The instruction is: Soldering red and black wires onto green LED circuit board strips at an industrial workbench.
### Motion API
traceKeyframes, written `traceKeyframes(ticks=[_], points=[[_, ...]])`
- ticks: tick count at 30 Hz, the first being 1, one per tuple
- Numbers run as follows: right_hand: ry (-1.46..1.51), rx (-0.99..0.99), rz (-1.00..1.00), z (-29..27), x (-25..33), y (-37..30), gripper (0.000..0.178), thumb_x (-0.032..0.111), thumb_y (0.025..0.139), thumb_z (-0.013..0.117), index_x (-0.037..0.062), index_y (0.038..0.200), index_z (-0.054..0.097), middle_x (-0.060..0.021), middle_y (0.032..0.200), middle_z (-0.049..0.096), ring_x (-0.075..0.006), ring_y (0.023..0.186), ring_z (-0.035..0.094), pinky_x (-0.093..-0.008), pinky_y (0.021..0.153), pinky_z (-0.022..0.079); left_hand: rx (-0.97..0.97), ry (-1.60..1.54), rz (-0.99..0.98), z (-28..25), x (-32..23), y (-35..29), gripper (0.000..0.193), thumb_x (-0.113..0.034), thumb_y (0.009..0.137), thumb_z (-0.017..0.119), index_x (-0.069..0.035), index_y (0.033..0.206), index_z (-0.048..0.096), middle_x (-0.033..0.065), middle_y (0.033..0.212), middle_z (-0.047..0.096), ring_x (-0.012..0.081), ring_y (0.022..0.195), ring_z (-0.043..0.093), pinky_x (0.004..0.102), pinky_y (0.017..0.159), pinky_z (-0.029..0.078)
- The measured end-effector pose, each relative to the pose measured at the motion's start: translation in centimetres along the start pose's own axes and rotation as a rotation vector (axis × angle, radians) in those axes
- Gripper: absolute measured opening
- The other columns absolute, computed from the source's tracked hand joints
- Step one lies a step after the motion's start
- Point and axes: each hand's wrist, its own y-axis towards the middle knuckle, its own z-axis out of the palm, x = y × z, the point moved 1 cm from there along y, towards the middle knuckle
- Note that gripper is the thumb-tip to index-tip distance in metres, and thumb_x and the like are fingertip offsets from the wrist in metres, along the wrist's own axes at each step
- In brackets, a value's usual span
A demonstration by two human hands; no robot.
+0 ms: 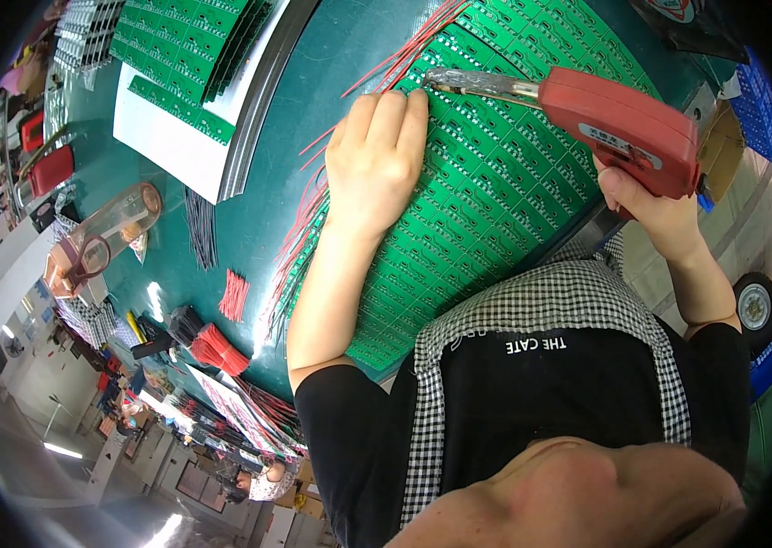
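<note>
My right hand (651, 201) grips a red soldering gun (628, 123) by its handle. Its long metal nose (486, 84) points left, and the tip is close to the fingertips of my left hand (375, 164). That hand rests with its fingers curled together at the left edge of the green circuit board sheets (486, 192); whatever they pinch is hidden under them. Thin red wires (404, 50) run along this edge above the hand, and more red wires (304, 219) fan out beside my left forearm.
A stack of green boards (180, 36) and white sheet (162, 123) lie at the far left. Dark wires (200, 228), red wire bundles (220, 349) and a clear plastic container (116, 228) are on the green table (240, 219). A blue crate (758, 105) stands at right.
</note>
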Motion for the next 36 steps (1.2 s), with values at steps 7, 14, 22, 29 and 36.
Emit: traceKeyframes(ticks=[7,14,22,29,36], points=[[0.180,-0.032,-0.013,0.4,0.5,0.1,0.024,0.015,0.076,0.068,0.0025,0.095,0.061,-0.0008,0.079,0.062,-0.0037,0.058,0.050,-0.0181,0.051,0.041,0.014,0.016,0.003,-0.1,-0.2,0.0,0.024,-0.009,0.064,0.057,-0.003,0.087,0.059,0.0041,0.076,0.049,0.0171,0.073,0.053,0.0269,0.057,0.046],[0.117,0.025,-0.011,-0.2,0.1,0.1,0.027,0.016,0.076,0.069,0.0026,0.098,0.060,-0.0013,0.080,0.062,-0.0044,0.058,0.051,-0.0188,0.051,0.041,0.022,0.028,0.001,-0.2,-0.3,0.1,0.025,-0.008,0.064,0.057,-0.003,0.088,0.059,0.0051,0.079,0.052,0.0178,0.076,0.054,0.0275,0.060,0.046],[0.001,0.018,-0.074,-0.2,0.0,0.1,0.030,0.014,0.073,0.071,0.0027,0.099,0.060,-0.0026,0.085,0.064,-0.0051,0.070,0.055,-0.0189,0.056,0.044,0.021,0.047,0.018,-0.3,-0.4,0.2,0.025,-0.008,0.064,0.057,-0.002,0.088,0.059,0.0058,0.079,0.053,0.0183,0.076,0.054,0.0272,0.060,0.046],[0.125,0.034,-0.058,-0.1,0.4,-0.2,0.031,0.010,0.077,0.066,0.0039,0.106,0.058,-0.0040,0.094,0.065,-0.0040,0.067,0.053,-0.0180,0.055,0.044,0.028,0.076,0.032,-0.4,-0.5,0.1,0.025,-0.007,0.064,0.057,-0.002,0.088,0.059,0.0063,0.080,0.053,0.0184,0.076,0.054,0.0269,0.060,0.046],[0.081,0.040,-0.105,-0.9,0.2,0.1,0.035,0.018,0.081,0.061,0.0007,0.111,0.051,-0.0091,0.097,0.061,-0.0058,0.057,0.046,-0.0181,0.050,0.039,0.039,-0.036,-0.046,-0.5,-0.4,0.3,0.021,-0.006,0.066,0.058,-0.002,0.086,0.059,0.0080,0.082,0.055,0.0205,0.076,0.055,0.0294,0.062,0.047]])
